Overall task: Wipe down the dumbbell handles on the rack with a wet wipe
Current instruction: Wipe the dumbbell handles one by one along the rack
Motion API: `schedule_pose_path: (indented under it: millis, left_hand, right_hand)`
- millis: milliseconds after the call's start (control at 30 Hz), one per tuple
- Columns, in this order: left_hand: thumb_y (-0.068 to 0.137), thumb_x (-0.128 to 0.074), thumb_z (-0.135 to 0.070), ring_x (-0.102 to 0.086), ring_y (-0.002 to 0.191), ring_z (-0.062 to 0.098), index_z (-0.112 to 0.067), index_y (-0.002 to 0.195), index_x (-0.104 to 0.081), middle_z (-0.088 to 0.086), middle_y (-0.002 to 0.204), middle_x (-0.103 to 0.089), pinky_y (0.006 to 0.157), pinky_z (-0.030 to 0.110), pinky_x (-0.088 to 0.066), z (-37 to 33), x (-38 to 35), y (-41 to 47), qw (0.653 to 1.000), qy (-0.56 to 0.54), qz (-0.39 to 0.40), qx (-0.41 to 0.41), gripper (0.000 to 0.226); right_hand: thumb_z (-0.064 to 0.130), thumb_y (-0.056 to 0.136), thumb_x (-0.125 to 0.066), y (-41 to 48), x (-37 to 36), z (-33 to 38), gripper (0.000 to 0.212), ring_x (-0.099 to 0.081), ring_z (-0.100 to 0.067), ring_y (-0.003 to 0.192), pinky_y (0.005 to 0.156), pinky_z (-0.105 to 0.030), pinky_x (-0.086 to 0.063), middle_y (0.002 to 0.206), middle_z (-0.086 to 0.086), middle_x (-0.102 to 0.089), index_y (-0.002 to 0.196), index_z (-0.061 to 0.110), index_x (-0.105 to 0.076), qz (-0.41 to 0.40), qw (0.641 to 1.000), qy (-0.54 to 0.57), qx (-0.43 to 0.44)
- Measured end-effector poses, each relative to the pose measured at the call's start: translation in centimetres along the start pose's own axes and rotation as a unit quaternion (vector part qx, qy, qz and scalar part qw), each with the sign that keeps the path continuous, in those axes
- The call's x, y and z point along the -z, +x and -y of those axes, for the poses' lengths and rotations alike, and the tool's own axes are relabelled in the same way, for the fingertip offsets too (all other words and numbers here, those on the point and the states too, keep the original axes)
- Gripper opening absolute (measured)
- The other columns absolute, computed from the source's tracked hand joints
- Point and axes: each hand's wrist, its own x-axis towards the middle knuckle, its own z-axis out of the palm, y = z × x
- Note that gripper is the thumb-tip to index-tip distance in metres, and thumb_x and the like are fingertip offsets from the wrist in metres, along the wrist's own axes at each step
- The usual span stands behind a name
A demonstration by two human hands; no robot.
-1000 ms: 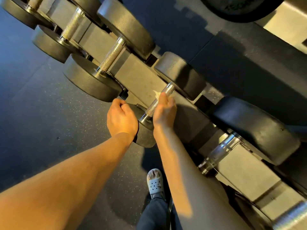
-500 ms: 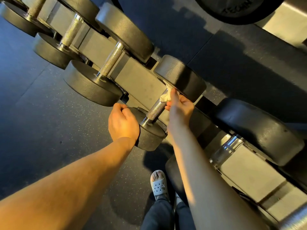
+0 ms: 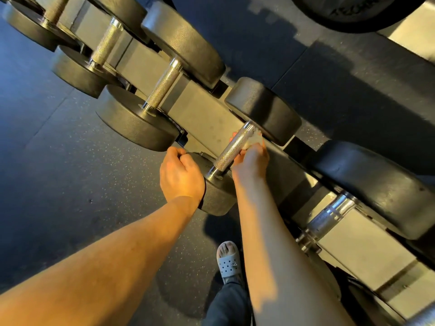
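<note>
A row of black dumbbells lies on a grey rack (image 3: 202,114) that runs diagonally from top left to bottom right. The middle dumbbell has a knurled steel handle (image 3: 231,148). My right hand (image 3: 250,161) reaches under that handle from its right side and holds a white wet wipe (image 3: 255,138) against it, fingertips showing on the far side. My left hand (image 3: 180,175) curls over the rim of the same dumbbell's near head (image 3: 219,194).
Other dumbbell handles lie up the rack to the left (image 3: 163,87) (image 3: 106,44), and a thicker chrome one to the lower right (image 3: 329,216). Dark speckled rubber floor (image 3: 70,161) lies on the left. My foot in a grey clog (image 3: 228,261) stands below the rack.
My right hand slid from the handle's near end toward the far head, then came to wrap under the handle with the wipe. My left hand stayed on the near head.
</note>
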Motion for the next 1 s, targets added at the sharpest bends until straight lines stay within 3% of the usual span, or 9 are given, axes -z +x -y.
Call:
schedule_pose_path:
  millis: [100, 200, 400, 567, 633, 700, 800, 900, 1000]
  left_hand:
    - [0.104, -0.036, -0.021, -0.059, 0.082, 0.022, -0.025, 0.096, -0.051, 0.002, 0.086, -0.059, 0.076, 0.047, -0.054, -0.1, 0.0, 0.0, 1.0, -0.001, 0.0, 0.001, 0.017]
    - [0.103, -0.037, -0.021, -0.059, 0.082, 0.022, -0.025, 0.095, -0.05, 0.001, 0.085, -0.058, 0.077, 0.047, -0.055, -0.1, 0.0, -0.1, 1.0, 0.001, -0.004, 0.01, 0.017]
    - [0.102, -0.036, -0.023, -0.059, 0.08, 0.022, -0.028, 0.093, -0.049, 0.0, 0.082, -0.058, 0.078, 0.05, -0.056, -0.2, -0.1, -0.2, 1.0, -0.004, -0.008, 0.011, 0.017]
    - [0.101, -0.039, -0.02, -0.056, 0.081, 0.023, -0.021, 0.092, -0.052, -0.002, 0.081, -0.056, 0.072, 0.042, -0.048, -0.2, 0.1, 0.0, 1.0, -0.015, 0.004, 0.013, 0.016]
    - [0.099, -0.039, -0.02, -0.056, 0.081, 0.024, -0.021, 0.091, -0.052, -0.001, 0.081, -0.056, 0.069, 0.04, -0.044, -0.1, 0.2, 0.0, 1.0, -0.017, 0.004, 0.007, 0.015]
    - [0.097, -0.038, -0.023, -0.055, 0.081, 0.025, -0.02, 0.091, -0.052, 0.0, 0.082, -0.056, 0.069, 0.039, -0.042, -0.1, 0.2, 0.0, 1.0, -0.022, 0.007, 0.003, 0.015]
    - [0.087, -0.031, -0.033, -0.055, 0.083, 0.029, -0.021, 0.09, -0.05, 0.004, 0.084, -0.058, 0.07, 0.046, -0.047, 0.0, 0.2, 0.3, 1.0, -0.025, 0.013, -0.004, 0.023]
    - [0.082, -0.028, -0.033, -0.055, 0.089, 0.034, -0.021, 0.089, -0.05, 0.006, 0.089, -0.058, 0.074, 0.051, -0.048, -0.1, 0.6, 0.4, 0.999, -0.021, 0.039, 0.007, 0.026]
    - [0.084, -0.03, -0.03, -0.054, 0.095, 0.036, -0.018, 0.091, -0.052, 0.008, 0.097, -0.058, 0.083, 0.054, -0.049, -0.7, 1.2, 0.5, 0.997, -0.02, 0.077, 0.016, 0.027]
  right_hand:
    - [0.028, 0.112, -0.03, 0.9, -0.2, 2.3, 0.044, -0.066, -0.022, 0.087, 0.086, -0.03, -0.056, 0.094, -0.015, -0.063, 0.102, 0.001, -0.063, 0.041, 0.979, 0.11, -0.169]
    - [0.023, 0.112, -0.028, 0.5, -1.5, 2.5, 0.045, -0.07, -0.03, 0.103, 0.101, -0.039, -0.054, 0.107, -0.017, -0.068, 0.125, -0.006, -0.059, 0.018, 0.983, 0.101, -0.151]
    - [0.029, 0.108, -0.046, -1.0, -2.8, -1.0, 0.013, -0.068, -0.021, 0.094, 0.08, -0.031, -0.054, 0.1, -0.01, -0.064, 0.11, 0.016, -0.05, -0.02, 0.995, -0.021, 0.097]
    - [0.038, 0.109, -0.04, -0.4, -1.1, -1.5, 0.021, -0.068, -0.022, 0.102, 0.082, -0.033, -0.057, 0.111, -0.011, -0.064, 0.107, 0.027, -0.058, 0.078, 0.994, 0.03, 0.075]
    - [0.041, 0.111, -0.032, -0.4, -0.2, -1.3, 0.031, -0.066, -0.026, 0.11, 0.085, -0.032, -0.054, 0.123, -0.014, -0.062, 0.127, 0.026, -0.055, 0.116, 0.991, 0.059, 0.023]
    - [0.039, 0.111, -0.029, -0.3, 0.1, -1.0, 0.042, -0.068, -0.022, 0.109, 0.082, -0.028, -0.053, 0.125, -0.013, -0.064, 0.148, 0.022, -0.043, 0.12, 0.99, 0.073, -0.005]
    - [0.028, 0.112, -0.031, -0.5, -0.3, -0.3, 0.035, -0.068, -0.021, 0.1, 0.078, -0.026, -0.055, 0.117, -0.012, -0.065, 0.139, 0.015, -0.048, 0.065, 0.993, 0.088, -0.038]
    - [0.019, 0.109, -0.04, -0.6, -0.2, 0.3, 0.029, -0.069, -0.032, 0.1, 0.074, -0.032, -0.054, 0.108, -0.02, -0.069, 0.12, 0.003, -0.063, -0.024, 0.988, -0.142, 0.053]
    - [0.032, 0.109, -0.038, -2.5, 1.1, 0.0, 0.04, -0.068, -0.022, 0.082, 0.068, -0.034, -0.052, 0.087, -0.007, -0.07, 0.1, 0.008, -0.069, -0.054, 0.865, -0.45, 0.215]
